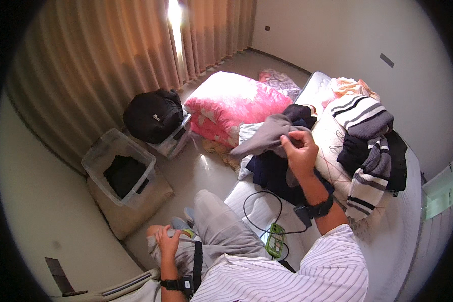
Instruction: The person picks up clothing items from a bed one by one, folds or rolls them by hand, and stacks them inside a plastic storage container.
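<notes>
My right hand (302, 149) pinches a grey-brown cloth garment (266, 134) and lifts it above a pile of clothes on the mattress. Beneath it lie a dark navy garment (271, 170) and some pale fabric. My left hand (168, 239) rests on my left knee and holds nothing. A cable (245, 211) runs from the device on my right wrist towards a phone in a green case (275, 240), which lies on the mattress beside my thigh. To the right of the pile, a striped knitted garment (362, 113) lies with black clothing (398, 158).
A clear plastic bin (119, 136) with dark cloth inside stands on a beige block at the left. Behind it, a black bundle (153, 117) tops another clear container. A pink quilt (236, 102) is heaped beyond the mattress (389, 249), near the curtains (109, 49).
</notes>
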`<act>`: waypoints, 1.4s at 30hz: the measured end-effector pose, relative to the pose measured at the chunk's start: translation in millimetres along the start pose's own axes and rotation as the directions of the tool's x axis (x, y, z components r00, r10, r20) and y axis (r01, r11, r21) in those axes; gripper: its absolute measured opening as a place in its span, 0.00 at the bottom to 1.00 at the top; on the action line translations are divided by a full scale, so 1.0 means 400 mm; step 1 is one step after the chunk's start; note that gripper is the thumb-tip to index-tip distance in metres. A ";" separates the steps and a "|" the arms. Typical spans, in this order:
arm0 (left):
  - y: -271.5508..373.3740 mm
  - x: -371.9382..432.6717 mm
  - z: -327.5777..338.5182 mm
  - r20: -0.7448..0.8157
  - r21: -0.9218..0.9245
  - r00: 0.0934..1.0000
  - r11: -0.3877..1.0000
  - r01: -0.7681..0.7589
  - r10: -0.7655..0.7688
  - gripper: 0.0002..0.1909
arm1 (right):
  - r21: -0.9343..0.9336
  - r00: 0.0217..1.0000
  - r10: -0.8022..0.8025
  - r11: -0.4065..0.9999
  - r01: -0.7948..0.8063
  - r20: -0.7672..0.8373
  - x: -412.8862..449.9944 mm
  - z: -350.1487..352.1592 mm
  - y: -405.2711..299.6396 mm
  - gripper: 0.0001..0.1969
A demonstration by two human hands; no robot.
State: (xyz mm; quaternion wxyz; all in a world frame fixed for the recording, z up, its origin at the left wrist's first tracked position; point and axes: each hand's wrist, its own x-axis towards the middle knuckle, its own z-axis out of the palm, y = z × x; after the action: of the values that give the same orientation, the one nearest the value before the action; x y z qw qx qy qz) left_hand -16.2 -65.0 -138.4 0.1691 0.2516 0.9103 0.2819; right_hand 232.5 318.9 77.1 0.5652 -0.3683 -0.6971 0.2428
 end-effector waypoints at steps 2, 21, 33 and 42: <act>0.103 0.006 0.002 -0.041 -0.135 0.986 0.976 -0.168 0.164 0.35 | 0.053 0.999 -0.007 0.999 0.004 0.054 -0.049 0.004 -0.056 0.09; 0.395 0.104 -0.181 -0.347 -0.109 0.852 0.886 -0.451 0.392 0.12 | -0.318 0.694 0.089 0.925 0.209 0.714 -0.279 0.071 0.150 0.56; 0.312 0.058 -0.202 -0.302 -0.052 0.795 0.823 -0.565 0.527 0.13 | -0.418 0.651 0.200 0.886 0.199 0.732 -0.398 0.261 0.275 0.46; 0.386 -0.041 -0.328 -0.173 0.010 0.626 0.637 -0.771 0.761 0.12 | -0.237 0.354 0.074 0.865 0.442 0.932 -0.379 0.464 0.187 0.47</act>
State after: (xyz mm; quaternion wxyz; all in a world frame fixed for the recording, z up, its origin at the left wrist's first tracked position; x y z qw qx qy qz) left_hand -5.9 -19.8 59.7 -0.0329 0.5853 0.7178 0.3757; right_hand 84.7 259.4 -116.7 0.0013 -0.2056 -0.9639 0.1690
